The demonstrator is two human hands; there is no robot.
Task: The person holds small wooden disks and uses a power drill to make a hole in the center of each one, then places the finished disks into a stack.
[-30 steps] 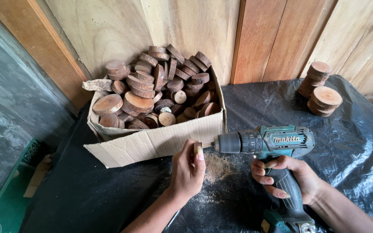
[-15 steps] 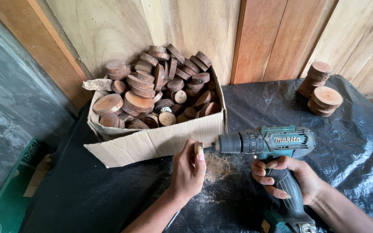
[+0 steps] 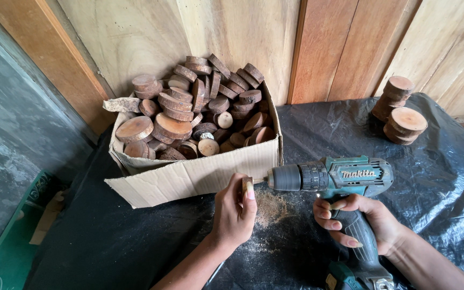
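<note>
My left hand (image 3: 233, 209) pinches a small round wood slice (image 3: 246, 187) upright on its edge above the black plastic sheet. My right hand (image 3: 358, 217) grips the handle of a teal and black cordless drill (image 3: 331, 176). The drill points left, and its thin bit meets the flat face of the slice. A patch of sawdust (image 3: 269, 207) lies on the sheet just under the bit.
An open cardboard box (image 3: 200, 172) heaped with round wood slices (image 3: 194, 107) stands right behind my left hand. Two short stacks of wood slices (image 3: 398, 110) sit at the back right. Black plastic sheet (image 3: 447, 177) covers the table; wooden wall planks rise behind.
</note>
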